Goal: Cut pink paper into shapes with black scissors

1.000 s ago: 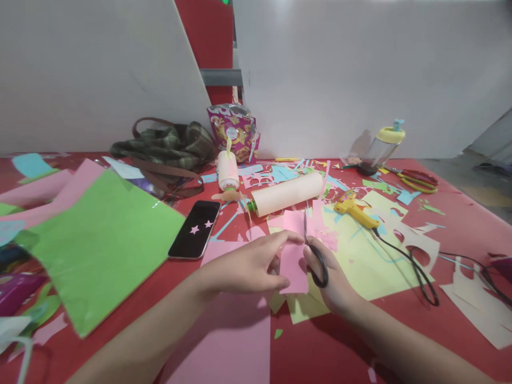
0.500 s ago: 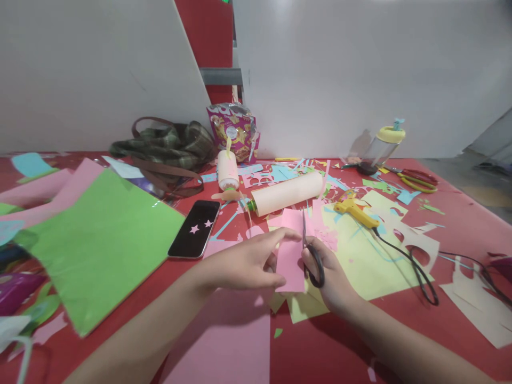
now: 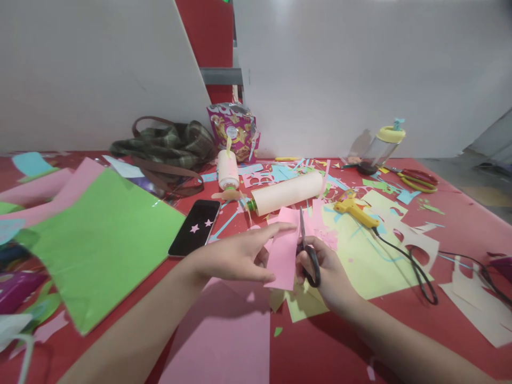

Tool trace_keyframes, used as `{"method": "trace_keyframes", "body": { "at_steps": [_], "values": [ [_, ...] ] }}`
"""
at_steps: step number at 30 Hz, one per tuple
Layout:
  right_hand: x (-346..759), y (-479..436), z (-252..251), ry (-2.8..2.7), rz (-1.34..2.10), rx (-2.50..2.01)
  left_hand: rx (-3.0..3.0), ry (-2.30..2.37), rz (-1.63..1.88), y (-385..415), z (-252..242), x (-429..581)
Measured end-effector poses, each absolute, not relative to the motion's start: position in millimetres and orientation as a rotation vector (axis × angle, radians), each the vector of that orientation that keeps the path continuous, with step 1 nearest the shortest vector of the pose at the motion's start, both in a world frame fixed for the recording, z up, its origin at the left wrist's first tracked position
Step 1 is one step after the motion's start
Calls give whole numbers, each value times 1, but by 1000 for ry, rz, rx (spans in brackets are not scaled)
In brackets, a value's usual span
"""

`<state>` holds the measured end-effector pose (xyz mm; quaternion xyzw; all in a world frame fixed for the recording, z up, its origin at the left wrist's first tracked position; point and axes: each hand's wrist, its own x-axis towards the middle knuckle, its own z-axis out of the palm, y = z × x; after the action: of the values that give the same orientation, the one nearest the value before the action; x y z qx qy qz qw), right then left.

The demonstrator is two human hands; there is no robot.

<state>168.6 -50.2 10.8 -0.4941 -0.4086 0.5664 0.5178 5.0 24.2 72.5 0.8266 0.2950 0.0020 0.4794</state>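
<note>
Pinched between thumb and fingers, a small pink paper sheet (image 3: 283, 256) is held by my left hand (image 3: 244, 253). My right hand (image 3: 328, 269) has its fingers in the black handles of the scissors (image 3: 312, 265). The scissor blades point away from me along the right edge of the pink sheet. Beneath both hands lie a larger pink sheet (image 3: 228, 330) and pale yellow sheets (image 3: 372, 266). Left of my left hand, a black phone (image 3: 194, 237) carries two small pink stars.
A green sheet (image 3: 104, 240) lies left. Behind are a paper-wrapped roll (image 3: 288, 193), a wrapped bottle (image 3: 228, 169), a snack bag (image 3: 236, 128) and a plaid bag (image 3: 172, 144). Right are a corded yellow glue gun (image 3: 358, 213), a clear jar (image 3: 382, 149) and more scissors (image 3: 420, 180).
The small pink sheet has shifted slightly left and tilted, along with my left hand. My right hand and the scissors have also moved a little to the left.
</note>
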Motion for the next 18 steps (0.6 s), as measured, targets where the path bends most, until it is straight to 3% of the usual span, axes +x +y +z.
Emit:
{"method": "trace_keyframes", "body": {
  "at_steps": [18],
  "values": [
    [179, -41, 9, -822, 1099, -1064, 2086, 435, -327, 27, 72, 9]
  ]
}}
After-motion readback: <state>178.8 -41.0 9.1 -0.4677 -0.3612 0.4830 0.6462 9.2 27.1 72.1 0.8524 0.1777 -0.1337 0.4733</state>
